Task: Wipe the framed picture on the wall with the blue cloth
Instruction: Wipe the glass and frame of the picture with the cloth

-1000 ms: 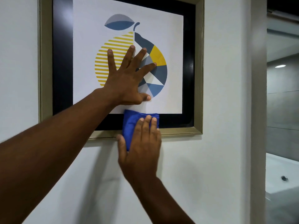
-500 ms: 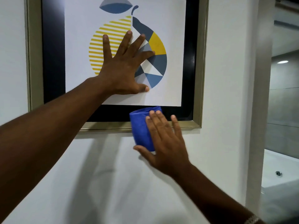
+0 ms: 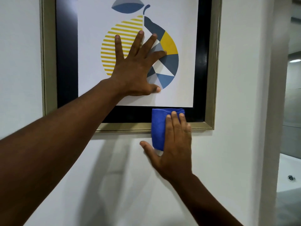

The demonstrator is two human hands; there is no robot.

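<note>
Nearest the camera, the right hand (image 3: 172, 144) lies flat with fingers together, pressing the folded blue cloth (image 3: 160, 128) against the wall (image 3: 236, 95). It pins the cloth under palm and fingers; nothing is curled around it. The cloth straddles the bottom edge of the framed picture (image 3: 211, 62), toward its lower right corner: its top covers the black border, its lower part hangs onto bare wall. Farther up, the left hand (image 3: 135, 67) is spread wide on the print, holding nothing and, it seems, steadying the frame. The risk is that a sideways stroke near the corner could swing or unhook the picture if the left hand eases off. The cloth could also slip from under a flat palm. The hanging hardware is hidden, so how securely it hangs is unclear.
</note>
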